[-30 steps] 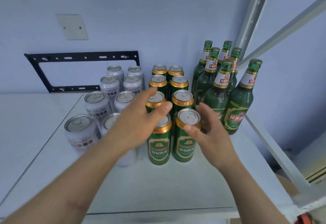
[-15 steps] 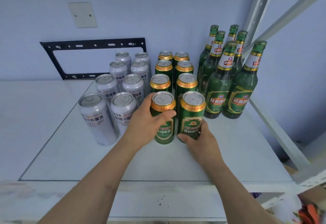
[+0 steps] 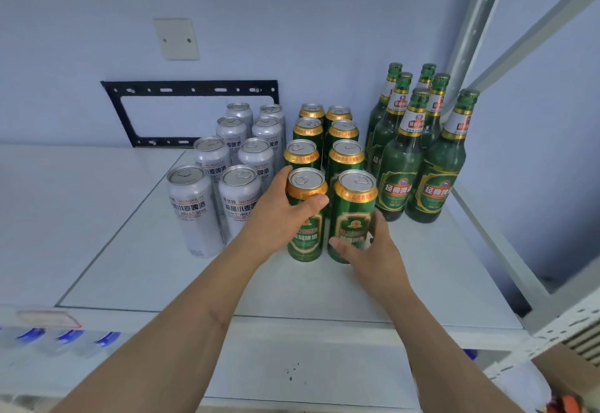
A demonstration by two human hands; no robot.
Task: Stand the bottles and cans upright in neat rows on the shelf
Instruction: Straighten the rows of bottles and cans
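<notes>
Two rows of green cans with gold rims stand upright mid-shelf. My left hand (image 3: 281, 217) wraps the front left green can (image 3: 306, 237), thumb across its upper face. My right hand (image 3: 373, 250) cups the lower right side of the front right green can (image 3: 354, 217). Both cans stand upright side by side. Silver wheat-beer cans (image 3: 196, 208) stand in two rows to the left. Several green glass bottles (image 3: 401, 165) stand upright at the right, near the wall corner.
The white shelf board (image 3: 324, 286) has bare surface in front of the cans and to the left. A grey metal upright and diagonal brace (image 3: 470, 39) rise at the right. A black bracket (image 3: 191, 91) is fixed to the back wall. Blue-capped items (image 3: 68, 336) show blurred below.
My hands came down from the can tops onto the sides of the two front green cans. The view pulled back and lifted; the cans stayed upright in place.
</notes>
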